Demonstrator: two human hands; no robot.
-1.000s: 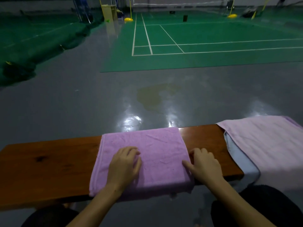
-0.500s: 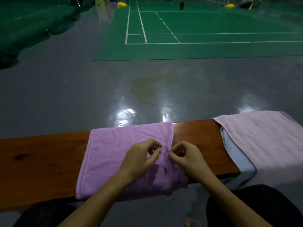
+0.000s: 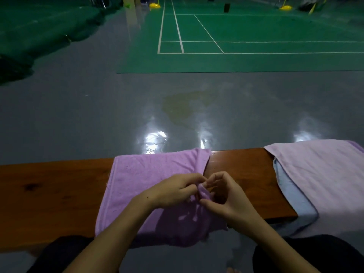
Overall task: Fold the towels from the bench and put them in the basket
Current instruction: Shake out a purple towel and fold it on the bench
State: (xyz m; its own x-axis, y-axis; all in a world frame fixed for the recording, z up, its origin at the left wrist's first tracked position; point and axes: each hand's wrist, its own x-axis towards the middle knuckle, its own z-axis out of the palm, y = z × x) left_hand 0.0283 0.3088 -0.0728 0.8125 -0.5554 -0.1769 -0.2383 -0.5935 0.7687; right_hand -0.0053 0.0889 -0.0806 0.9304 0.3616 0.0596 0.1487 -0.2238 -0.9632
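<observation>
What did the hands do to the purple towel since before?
Both hands, left and right, came together and pinched up the right edge of the purple terry towel, lifting it. The pale pink towel and wooden bench stayed put.

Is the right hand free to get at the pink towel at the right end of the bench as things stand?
Probably not right away: the right hand is pinching the purple towel together with the left hand. The path itself looks free, only bare bench lies between it and the pink towel.
</observation>
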